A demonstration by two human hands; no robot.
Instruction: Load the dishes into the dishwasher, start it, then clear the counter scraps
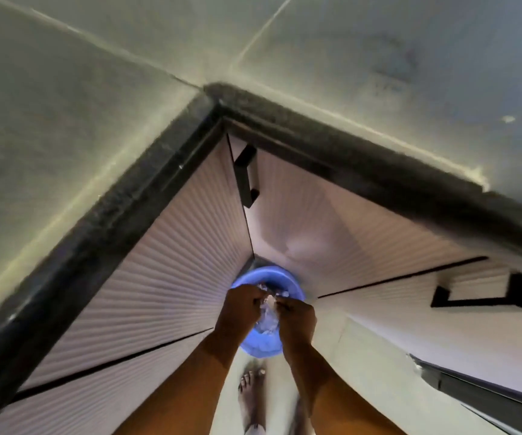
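Seen from above in a kitchen corner, a person is holding both hands low over a blue bin (263,343) standing on the floor where two runs of ribbed white cabinet fronts (172,277) meet. The left hand (241,304) is curling its fingers and pinching one side of a crumpled, clear, shiny scrap (268,315), possibly plastic wrap, though the blur is making it hard to tell. The right hand (297,315) is gripping the other side, fingers bent inward, so the two hands are nearly touching with the scrap hanging between them, directly above the open mouth of the bin. More pale scraps are lying inside the bin. A bare foot (252,400) is standing on the floor just behind it. The dark-edged grey counter (65,105) is filling the upper view.
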